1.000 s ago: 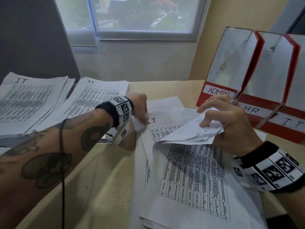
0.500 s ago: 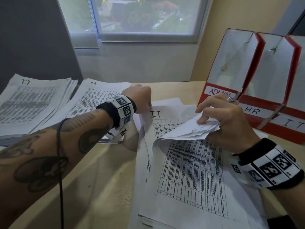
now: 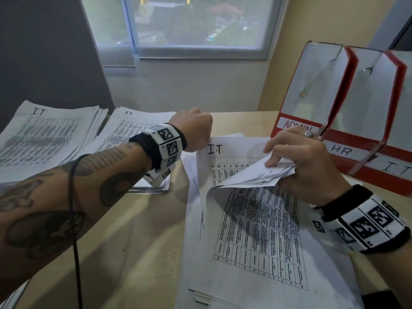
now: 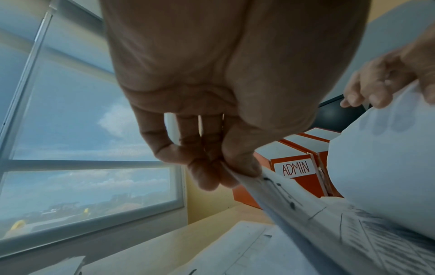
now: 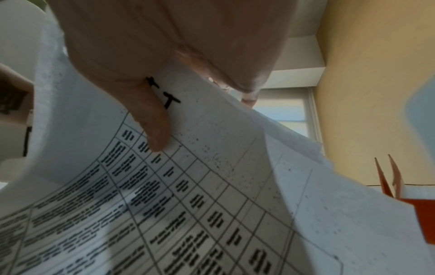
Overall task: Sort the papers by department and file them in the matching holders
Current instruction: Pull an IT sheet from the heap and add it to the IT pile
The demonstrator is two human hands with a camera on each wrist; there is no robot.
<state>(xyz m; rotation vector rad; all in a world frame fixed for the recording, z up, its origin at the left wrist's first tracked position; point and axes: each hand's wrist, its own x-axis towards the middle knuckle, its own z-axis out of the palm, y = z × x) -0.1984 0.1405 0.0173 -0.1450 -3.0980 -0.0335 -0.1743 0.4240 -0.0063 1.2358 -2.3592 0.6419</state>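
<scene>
An unsorted pile of printed sheets (image 3: 256, 253) lies on the desk in front of me. Its exposed sheet is marked IT (image 3: 215, 150). My left hand (image 3: 196, 132) pinches that sheet's top left corner (image 4: 237, 173) between thumb and fingers. My right hand (image 3: 298, 166) grips a folded-back bundle of upper sheets (image 3: 252, 177), thumb on its printed side (image 5: 155, 130). Three red and white holders stand at the right, labelled ADMIN (image 3: 297, 124), HR (image 3: 341, 149) and IT (image 3: 396, 169).
Two sorted stacks lie at the left: one marked IT (image 3: 44, 139) and one headed HR (image 3: 131, 128). A window (image 3: 196, 25) fills the wall behind the desk. Bare desk surface (image 3: 138, 241) shows between the stacks and the pile.
My left hand has moved up and away with the IT sheet's corner, lifting it. The right hand keeps holding the folded bundle in nearly the same place.
</scene>
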